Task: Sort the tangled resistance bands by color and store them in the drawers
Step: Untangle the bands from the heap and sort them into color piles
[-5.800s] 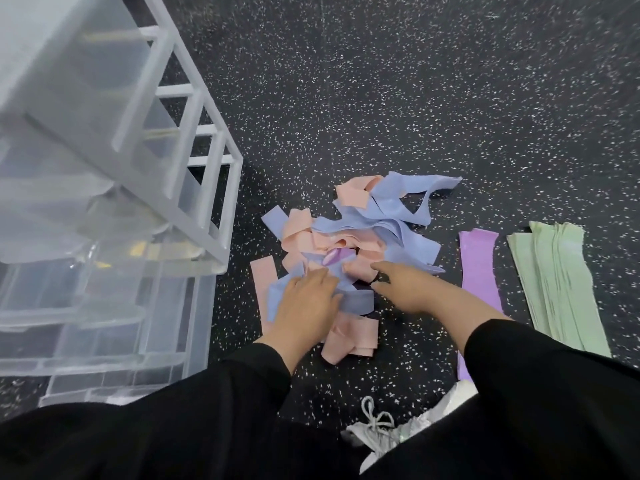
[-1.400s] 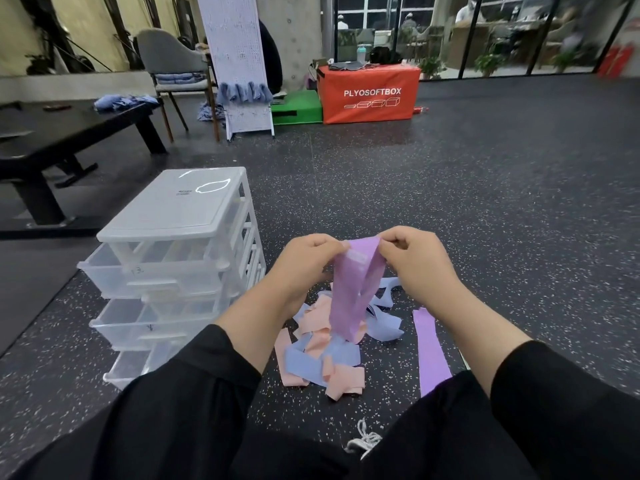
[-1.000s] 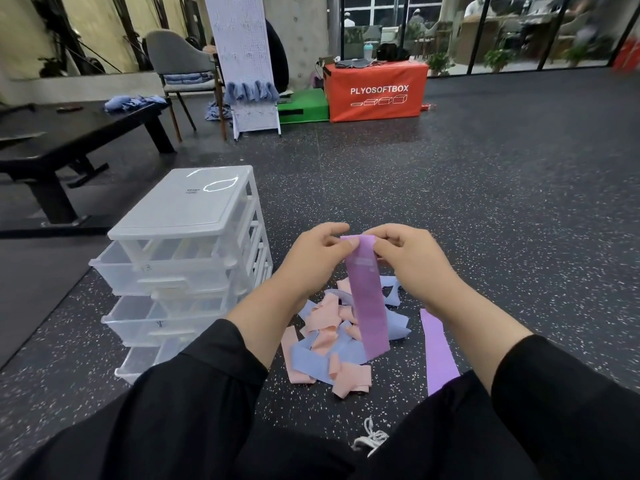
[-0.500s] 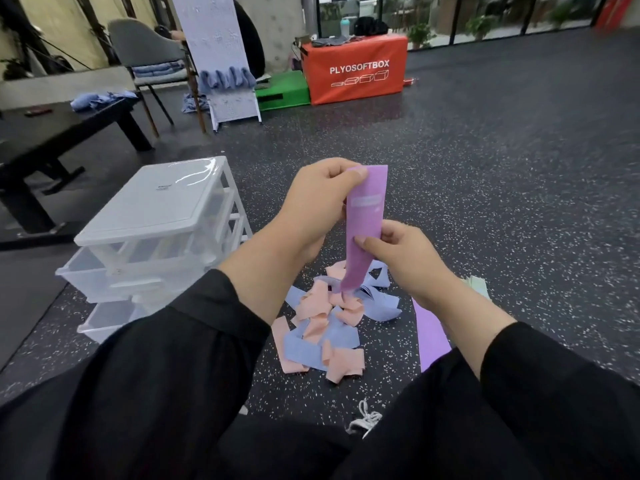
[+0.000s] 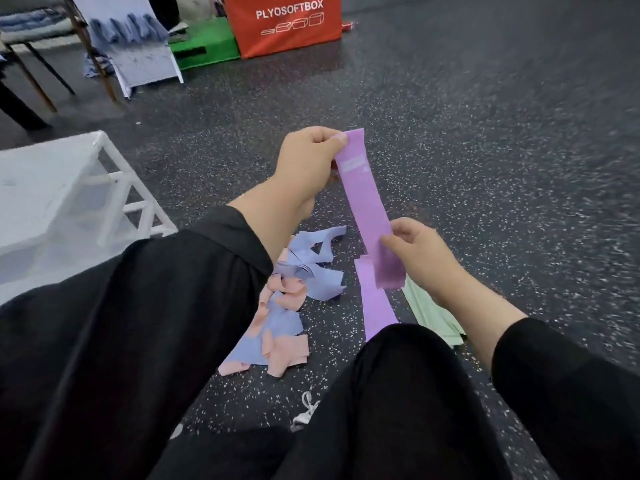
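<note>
I hold a purple resistance band (image 5: 366,202) stretched out flat above the floor. My left hand (image 5: 308,161) pinches its far end, and my right hand (image 5: 419,254) pinches its near end. On the floor below lies a second purple band (image 5: 375,303), with green bands (image 5: 433,313) right of it, partly hidden by my right forearm. A tangled heap of blue and pink bands (image 5: 294,292) lies left of them. The white plastic drawer unit (image 5: 52,195) stands at the left; its drawer fronts are out of sight.
Dark speckled rubber floor (image 5: 485,150) stretches ahead and to the right. An orange PLYOSOFTBOX box (image 5: 287,26), a green block (image 5: 204,43), a white board with blue cloths (image 5: 138,46) and a chair stand far back. My black trousers fill the foreground.
The band now runs straight between my hands instead of hanging. My right hand slid down to its lower end and moved right, over the purple band on the floor. The camera tilted down.
</note>
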`<state>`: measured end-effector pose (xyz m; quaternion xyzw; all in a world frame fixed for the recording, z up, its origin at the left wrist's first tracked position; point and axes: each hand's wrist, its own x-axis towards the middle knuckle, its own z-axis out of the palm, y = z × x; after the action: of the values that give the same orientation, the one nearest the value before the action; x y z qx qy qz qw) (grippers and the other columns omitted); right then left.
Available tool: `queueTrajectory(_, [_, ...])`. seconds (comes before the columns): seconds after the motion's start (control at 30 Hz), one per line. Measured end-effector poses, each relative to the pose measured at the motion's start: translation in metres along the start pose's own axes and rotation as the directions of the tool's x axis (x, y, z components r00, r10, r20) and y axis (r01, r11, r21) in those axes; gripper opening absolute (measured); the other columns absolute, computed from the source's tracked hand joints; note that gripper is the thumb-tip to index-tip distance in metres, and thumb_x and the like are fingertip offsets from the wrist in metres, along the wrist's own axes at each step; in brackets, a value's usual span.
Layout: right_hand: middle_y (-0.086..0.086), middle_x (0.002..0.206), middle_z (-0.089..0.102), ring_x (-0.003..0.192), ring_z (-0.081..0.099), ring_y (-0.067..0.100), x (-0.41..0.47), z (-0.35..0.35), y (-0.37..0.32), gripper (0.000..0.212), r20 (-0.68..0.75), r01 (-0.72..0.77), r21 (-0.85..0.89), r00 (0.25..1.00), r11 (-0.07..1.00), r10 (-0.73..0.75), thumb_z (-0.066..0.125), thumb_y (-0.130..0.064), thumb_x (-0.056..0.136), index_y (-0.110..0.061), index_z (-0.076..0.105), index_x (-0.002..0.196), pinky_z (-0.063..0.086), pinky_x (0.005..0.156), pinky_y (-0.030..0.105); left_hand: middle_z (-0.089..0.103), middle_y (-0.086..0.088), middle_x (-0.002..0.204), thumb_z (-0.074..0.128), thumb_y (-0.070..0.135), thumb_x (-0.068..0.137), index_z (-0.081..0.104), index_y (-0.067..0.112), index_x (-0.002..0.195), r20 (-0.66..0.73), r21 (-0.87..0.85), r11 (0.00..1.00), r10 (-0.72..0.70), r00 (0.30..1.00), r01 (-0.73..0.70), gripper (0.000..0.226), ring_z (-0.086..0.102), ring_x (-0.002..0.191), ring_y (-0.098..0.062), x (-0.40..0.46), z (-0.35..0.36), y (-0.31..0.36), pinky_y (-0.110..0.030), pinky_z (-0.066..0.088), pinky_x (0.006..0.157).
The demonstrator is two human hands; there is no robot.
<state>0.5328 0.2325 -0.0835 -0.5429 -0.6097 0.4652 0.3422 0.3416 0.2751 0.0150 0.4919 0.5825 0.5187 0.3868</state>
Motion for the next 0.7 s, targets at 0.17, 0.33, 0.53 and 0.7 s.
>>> queueTrajectory(0.17, [-0.003, 0.096, 0.077, 0.086, 0.071, 0.023, 0.021, -0.006, 0.067, 0.014, 0.04, -0.16, -0.037, 0.986, 0.986, 0.161, 0.058, -0.017, 0.097, -0.022, 0.068, 0.104, 0.056, 0.079, 0.044, 0.067, -0.008, 0.078, 0.059, 0.013, 0.102, 0.07, 0.008, 0.089, 0.052, 0.042, 0.994, -0.099, 0.994, 0.097, 0.018, 0.06, 0.063, -0.018, 0.041, 0.043, -0.052, -0.034, 0.054, 0.063])
queueTrajectory(0.33, [0.005, 0.104, 0.074, 0.079, 0.062, 0.017, 0.04, -0.002, 0.123, 0.015, 0.121, -0.293, -0.096, 0.945, 0.951, 0.303, 0.061, -0.018, 0.098, -0.017, 0.066, 0.112, 0.044, 0.069, 0.03, 0.067, -0.01, 0.079, 0.06, 0.013, 0.101, 0.069, 0.013, 0.084, 0.112, 0.089, 0.974, -0.215, 0.97, 0.206, 0.019, 0.059, 0.067, -0.023, 0.068, 0.075, -0.113, -0.04, 0.054, 0.069])
queueTrajectory(0.53, [0.003, 0.103, 0.071, 0.076, 0.066, 0.019, 0.055, 0.01, 0.164, 0.023, 0.173, -0.368, -0.263, 0.891, 0.892, 0.419, 0.058, -0.017, 0.097, -0.015, 0.063, 0.12, 0.046, 0.062, 0.029, 0.069, -0.011, 0.09, 0.064, 0.014, 0.098, 0.073, 0.012, 0.099, 0.122, 0.186, 0.923, -0.361, 0.925, 0.336, 0.01, 0.059, 0.077, -0.026, 0.092, 0.097, -0.184, -0.042, 0.054, 0.074])
queueTrajectory(0.7, [0.01, 0.139, 0.058, 0.113, 0.064, 0.028, 0.065, 0.021, 0.19, 0.062, 0.216, -0.391, -0.537, 0.793, 0.747, 0.57, 0.06, -0.028, 0.099, -0.01, 0.036, 0.153, 0.052, 0.092, 0.036, 0.057, -0.004, 0.126, 0.065, 0.024, 0.099, 0.044, 0.012, 0.152, 0.155, 0.447, 0.826, -0.45, 0.88, 0.344, 0.058, 0.057, 0.084, -0.019, 0.096, 0.096, -0.214, -0.03, 0.046, 0.08])
